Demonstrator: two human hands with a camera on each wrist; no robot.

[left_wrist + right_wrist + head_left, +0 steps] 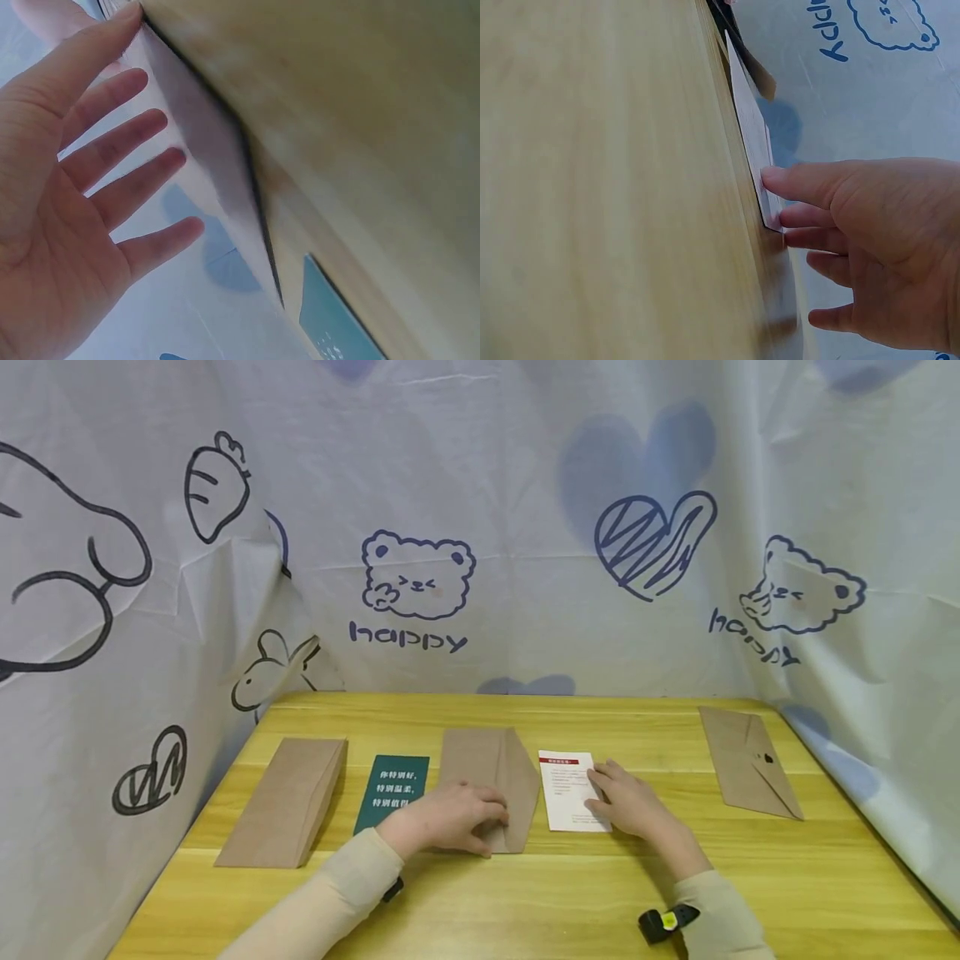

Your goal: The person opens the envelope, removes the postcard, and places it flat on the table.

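Note:
Flat on the wooden table, a brown paper envelope has its pointed flap spread out to the right. My left hand rests on its lower part with loosely bent fingers; in the left wrist view the fingers are spread apart and the thumb reaches the envelope's edge. Just right of the envelope lies a white printed card with a red strip along its top. My right hand touches the right side of this card, thumb and fingertips at its edge, fingers loosely extended.
A dark green card with white writing lies left of the middle envelope, partly behind my left forearm. Another brown envelope lies at the far left. One with a small dark mark lies far right. A patterned white cloth encloses the table.

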